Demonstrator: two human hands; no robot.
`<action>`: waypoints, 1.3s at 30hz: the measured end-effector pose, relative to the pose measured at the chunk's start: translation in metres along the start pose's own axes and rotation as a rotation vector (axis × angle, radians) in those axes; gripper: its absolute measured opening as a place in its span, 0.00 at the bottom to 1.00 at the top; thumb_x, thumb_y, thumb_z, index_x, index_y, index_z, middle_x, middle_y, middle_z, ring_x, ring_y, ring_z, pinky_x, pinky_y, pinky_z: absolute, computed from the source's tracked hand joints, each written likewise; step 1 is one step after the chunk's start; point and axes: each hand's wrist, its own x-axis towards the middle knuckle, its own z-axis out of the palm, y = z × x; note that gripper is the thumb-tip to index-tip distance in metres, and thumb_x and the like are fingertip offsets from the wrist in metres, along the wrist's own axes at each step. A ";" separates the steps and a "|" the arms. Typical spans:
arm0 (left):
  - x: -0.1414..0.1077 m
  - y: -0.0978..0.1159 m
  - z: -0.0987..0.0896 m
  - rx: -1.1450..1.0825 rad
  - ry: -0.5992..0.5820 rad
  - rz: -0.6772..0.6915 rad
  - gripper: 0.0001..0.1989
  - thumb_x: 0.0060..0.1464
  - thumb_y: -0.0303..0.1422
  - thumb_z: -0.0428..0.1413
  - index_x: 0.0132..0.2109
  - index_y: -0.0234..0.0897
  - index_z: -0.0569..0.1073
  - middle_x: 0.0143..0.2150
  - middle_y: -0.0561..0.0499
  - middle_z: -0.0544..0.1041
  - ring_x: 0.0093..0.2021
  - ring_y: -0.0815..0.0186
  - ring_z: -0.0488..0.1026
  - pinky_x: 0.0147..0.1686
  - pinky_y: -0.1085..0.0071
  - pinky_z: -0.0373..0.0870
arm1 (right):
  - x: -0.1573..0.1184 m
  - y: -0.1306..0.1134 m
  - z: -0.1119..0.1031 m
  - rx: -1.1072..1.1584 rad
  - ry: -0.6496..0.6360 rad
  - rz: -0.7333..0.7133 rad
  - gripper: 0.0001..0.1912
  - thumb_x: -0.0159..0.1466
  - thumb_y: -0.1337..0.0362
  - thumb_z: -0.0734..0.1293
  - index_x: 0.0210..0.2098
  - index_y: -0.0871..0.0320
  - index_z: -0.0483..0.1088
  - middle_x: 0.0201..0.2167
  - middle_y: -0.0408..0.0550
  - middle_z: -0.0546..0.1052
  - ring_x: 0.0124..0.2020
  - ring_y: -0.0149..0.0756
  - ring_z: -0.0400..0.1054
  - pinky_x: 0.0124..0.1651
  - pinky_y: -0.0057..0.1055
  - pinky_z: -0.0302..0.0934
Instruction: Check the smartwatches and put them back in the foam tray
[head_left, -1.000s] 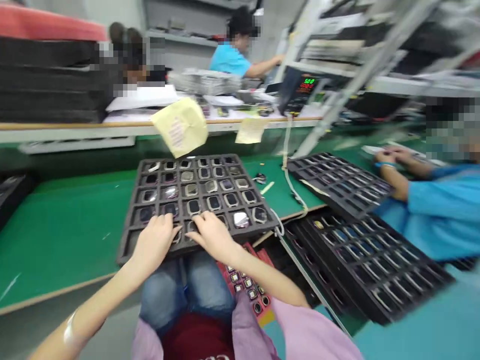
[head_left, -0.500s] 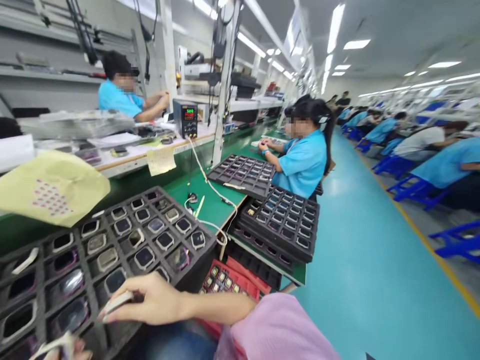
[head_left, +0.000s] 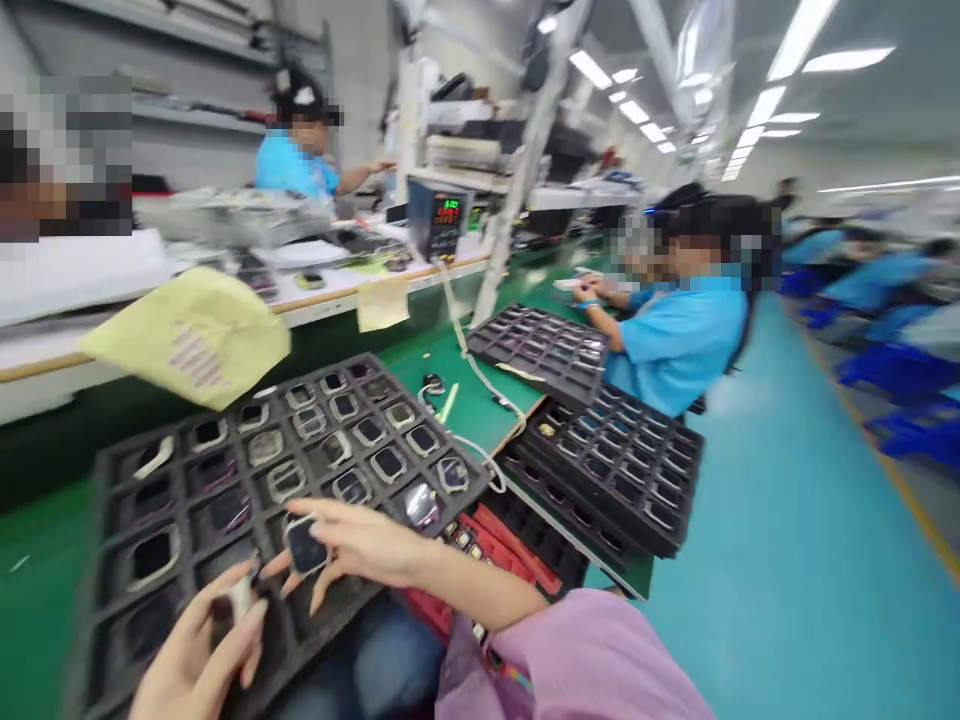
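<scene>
My left hand is closed around a pale watch case, thumb and fingers at its sides, over the near part of a black compartment tray. Right beside it, my right hand has its fingers round a square watch case with a dark face and light rim. Some of these fingertips show past its left edge, and the thumb is below. The tray's compartments hold several more watch cases, some pale-rimmed, some purple. One pale case stands tilted in the far left compartment.
A yellow paper overhangs the tray's back. Stacked black trays and a red tray lie to the right. A white cable crosses the green bench. A co-worker sits beyond; another is behind the shelf.
The view has swung left, so the scene sits further right. My left hand has come further into view. My right hand's fingers have moved from a pale case to the dark-faced one.
</scene>
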 end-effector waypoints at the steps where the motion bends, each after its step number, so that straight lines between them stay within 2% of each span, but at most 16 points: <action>1: -0.003 0.004 0.001 -0.067 -0.018 -0.045 0.27 0.47 0.47 0.62 0.52 0.42 0.69 0.28 0.55 0.71 0.23 0.68 0.66 0.24 0.71 0.69 | -0.001 -0.002 0.003 0.003 0.017 -0.008 0.38 0.59 0.50 0.71 0.63 0.56 0.56 0.39 0.54 0.78 0.40 0.40 0.75 0.37 0.33 0.69; 4: -0.005 0.020 0.006 -0.176 0.063 -0.036 0.24 0.48 0.43 0.62 0.50 0.40 0.68 0.29 0.56 0.67 0.22 0.71 0.63 0.20 0.74 0.64 | 0.000 -0.010 0.008 -0.045 0.064 0.009 0.32 0.63 0.55 0.69 0.63 0.57 0.58 0.42 0.55 0.78 0.44 0.40 0.74 0.45 0.36 0.67; 8: 0.001 0.033 0.008 -0.166 0.055 0.007 0.22 0.50 0.39 0.60 0.51 0.39 0.67 0.30 0.56 0.66 0.22 0.72 0.62 0.20 0.74 0.63 | 0.005 -0.017 0.007 -0.147 0.076 0.015 0.23 0.60 0.59 0.72 0.53 0.56 0.69 0.42 0.53 0.79 0.45 0.41 0.74 0.53 0.42 0.64; 11: 0.002 0.037 0.005 -0.114 0.048 0.028 0.20 0.51 0.35 0.58 0.51 0.39 0.67 0.32 0.54 0.68 0.23 0.71 0.62 0.21 0.74 0.62 | 0.009 -0.016 0.005 -0.196 0.084 -0.003 0.20 0.55 0.62 0.75 0.46 0.55 0.73 0.39 0.52 0.80 0.42 0.42 0.75 0.50 0.41 0.66; 13: 0.001 0.038 0.003 -0.053 0.024 0.022 0.17 0.52 0.33 0.57 0.50 0.38 0.68 0.32 0.54 0.68 0.25 0.70 0.64 0.23 0.74 0.62 | 0.009 -0.015 0.005 -0.211 0.099 0.007 0.19 0.54 0.61 0.76 0.45 0.56 0.74 0.37 0.52 0.80 0.40 0.42 0.76 0.46 0.40 0.69; 16: -0.002 0.038 0.002 0.011 -0.003 0.040 0.16 0.54 0.30 0.55 0.51 0.37 0.68 0.32 0.53 0.69 0.30 0.68 0.67 0.30 0.74 0.64 | 0.009 -0.013 0.006 -0.200 0.127 0.020 0.21 0.54 0.60 0.76 0.46 0.57 0.74 0.36 0.53 0.80 0.39 0.43 0.76 0.43 0.39 0.70; 20: -0.003 0.037 0.004 -0.006 -0.016 0.066 0.20 0.56 0.30 0.55 0.55 0.38 0.64 0.36 0.52 0.70 0.35 0.67 0.68 0.37 0.73 0.66 | 0.008 -0.014 0.009 -0.136 0.117 0.002 0.22 0.57 0.60 0.74 0.50 0.56 0.72 0.39 0.53 0.80 0.40 0.42 0.76 0.45 0.38 0.70; 24: -0.003 0.036 0.006 -0.048 -0.027 0.058 0.21 0.56 0.29 0.55 0.56 0.40 0.63 0.36 0.54 0.69 0.35 0.68 0.67 0.36 0.74 0.66 | 0.007 -0.016 0.011 -0.107 0.115 0.008 0.21 0.59 0.62 0.73 0.51 0.55 0.72 0.41 0.53 0.80 0.42 0.42 0.75 0.46 0.38 0.69; 29: -0.002 0.035 0.006 -0.053 -0.020 0.053 0.20 0.57 0.28 0.54 0.56 0.41 0.62 0.40 0.53 0.69 0.37 0.68 0.67 0.38 0.74 0.65 | 0.008 -0.016 0.010 -0.114 0.136 0.021 0.20 0.59 0.61 0.73 0.51 0.54 0.73 0.41 0.53 0.80 0.42 0.42 0.75 0.45 0.37 0.70; 33: -0.001 0.034 0.004 -0.044 -0.044 0.036 0.20 0.58 0.29 0.54 0.57 0.41 0.62 0.39 0.53 0.68 0.37 0.68 0.66 0.39 0.73 0.64 | 0.008 -0.015 0.010 -0.129 0.148 0.012 0.20 0.58 0.61 0.74 0.50 0.54 0.74 0.40 0.52 0.80 0.41 0.42 0.76 0.43 0.36 0.70; 36: 0.000 0.034 0.003 -0.028 -0.095 0.025 0.17 0.58 0.29 0.53 0.54 0.39 0.64 0.38 0.52 0.68 0.36 0.68 0.65 0.38 0.74 0.64 | 0.008 -0.015 0.011 -0.144 0.163 0.004 0.18 0.58 0.62 0.74 0.48 0.54 0.75 0.39 0.51 0.80 0.38 0.41 0.76 0.41 0.34 0.70; 39: 0.001 0.035 0.002 -0.058 -0.098 0.028 0.17 0.59 0.31 0.53 0.55 0.39 0.63 0.36 0.54 0.67 0.33 0.69 0.64 0.34 0.75 0.63 | 0.008 -0.015 0.012 -0.149 0.177 -0.006 0.18 0.59 0.62 0.73 0.49 0.54 0.74 0.39 0.51 0.80 0.38 0.40 0.76 0.41 0.34 0.70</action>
